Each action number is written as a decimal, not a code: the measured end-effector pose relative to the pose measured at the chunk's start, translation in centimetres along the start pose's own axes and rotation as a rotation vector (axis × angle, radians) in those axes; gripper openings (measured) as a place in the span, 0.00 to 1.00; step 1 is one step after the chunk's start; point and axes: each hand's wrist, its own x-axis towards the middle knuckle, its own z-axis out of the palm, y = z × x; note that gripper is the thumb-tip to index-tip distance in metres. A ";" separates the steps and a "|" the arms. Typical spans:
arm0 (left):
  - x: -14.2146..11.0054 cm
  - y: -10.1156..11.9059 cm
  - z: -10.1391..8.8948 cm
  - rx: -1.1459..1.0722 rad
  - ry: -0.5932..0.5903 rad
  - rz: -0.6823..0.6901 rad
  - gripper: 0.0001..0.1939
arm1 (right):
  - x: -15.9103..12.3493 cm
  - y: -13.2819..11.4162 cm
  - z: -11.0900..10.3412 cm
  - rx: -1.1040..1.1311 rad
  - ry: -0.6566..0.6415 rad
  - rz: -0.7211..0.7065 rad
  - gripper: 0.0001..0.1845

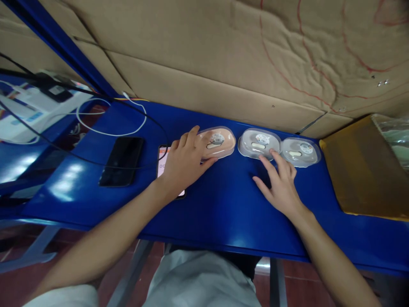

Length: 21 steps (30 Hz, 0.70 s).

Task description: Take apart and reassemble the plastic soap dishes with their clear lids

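Three oval clear-plastic packages with round labels lie in a row along the back of the blue table. At the left of the row is a peach package [225,140]; my left hand [185,157] is closed around its left end, thumb along the near edge and fingers over the far side. The middle grey package [251,143] sits a small gap away. My right hand [283,185] is open, fingers apart, with its fingertips at the near right edge of that package. To its right, close against it, lies another grey package [306,157].
A phone with a lit screen [162,164] lies partly under my left wrist. Left of it rests a dark phone [121,162], crossed by a black cable. A white cable [96,132] loops behind. A cardboard box [361,170] stands at right; a cardboard wall [204,81] rises behind.
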 end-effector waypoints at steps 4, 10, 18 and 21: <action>0.1 -0.2 -0.4 0.037 0.016 -0.062 0.32 | 0.0 0.8 0.2 -0.047 -0.008 0.063 0.34; 0.1 -0.3 -0.7 0.029 -0.011 -0.035 0.27 | 0.0 1.1 0.3 -0.065 -0.028 0.089 0.34; -0.1 -0.1 0.0 0.023 0.044 0.101 0.27 | 0.1 0.9 0.2 -0.067 -0.053 0.104 0.35; -0.2 0.2 0.1 -0.001 0.005 0.232 0.28 | 0.1 1.0 0.2 -0.068 -0.065 0.111 0.36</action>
